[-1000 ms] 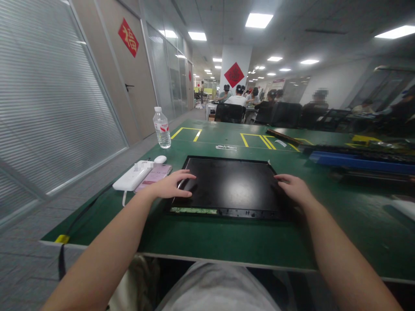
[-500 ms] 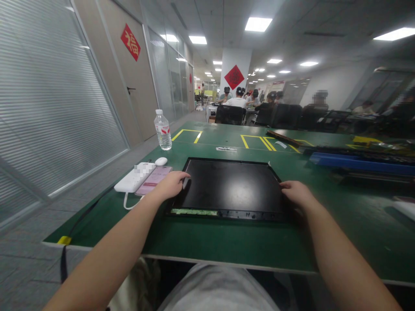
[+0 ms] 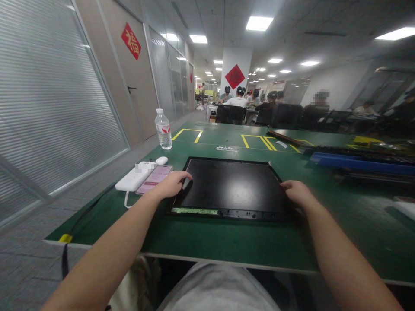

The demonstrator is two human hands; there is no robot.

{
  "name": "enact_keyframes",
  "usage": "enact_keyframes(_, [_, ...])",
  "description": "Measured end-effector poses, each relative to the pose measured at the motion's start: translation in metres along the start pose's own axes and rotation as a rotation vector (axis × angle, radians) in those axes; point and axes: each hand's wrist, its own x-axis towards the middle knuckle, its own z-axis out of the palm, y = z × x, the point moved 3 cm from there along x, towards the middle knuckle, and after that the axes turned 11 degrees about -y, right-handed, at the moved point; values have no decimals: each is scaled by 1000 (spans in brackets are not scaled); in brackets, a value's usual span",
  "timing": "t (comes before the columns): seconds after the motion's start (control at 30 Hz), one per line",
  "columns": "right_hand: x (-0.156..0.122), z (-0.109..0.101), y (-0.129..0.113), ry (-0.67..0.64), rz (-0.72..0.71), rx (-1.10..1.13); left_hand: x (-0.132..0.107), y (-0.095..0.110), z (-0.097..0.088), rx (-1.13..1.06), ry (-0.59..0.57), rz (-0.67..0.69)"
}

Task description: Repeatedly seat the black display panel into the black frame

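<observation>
A black display panel (image 3: pixel 227 185) lies face up on the green table (image 3: pixel 227 242), a strip of green circuit board (image 3: pixel 194 211) showing along its near edge at the left. My left hand (image 3: pixel 173 183) grips the panel's left edge, thumb over the dark surface and the other fingers hidden at the side. At the opposite edge, my right hand (image 3: pixel 296 193) is closed on the frame with its thumb on top; its remaining fingers are mostly out of sight.
Left of the panel are a phone (image 3: pixel 154 180), a white power bank (image 3: pixel 131 178) with a cable, a white earbud case (image 3: pixel 161 160) and a water bottle (image 3: pixel 164 129). Blue and black long parts (image 3: pixel 343 160) lie at the right. People (image 3: pixel 238 99) sit farther back.
Almost nothing differs. Both hands stay on the panel's side edges, and the view has shifted very slightly.
</observation>
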Motion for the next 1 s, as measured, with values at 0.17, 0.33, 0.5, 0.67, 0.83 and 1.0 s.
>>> enact_keyframes(0.17, [3,0,1,-16,17,5,1,-3,1,-5,13,5])
enact_keyframes(0.33, [3,2,1,-27,35,27,2,-5,1,-20,6,41])
enact_keyframes(0.5, [2,2,-1,-36,65,38,3,-5,1,-25,-1,72])
enact_keyframes(0.67, [1,-1,-2,-13,8,18,3,-5,2,0,22,55])
enact_keyframes(0.83, [-1,-1,-3,-13,-36,70,4,-5,4,23,27,46])
enact_keyframes(1.0, [-2,-1,-2,-26,-8,125,4,-5,4,30,27,43])
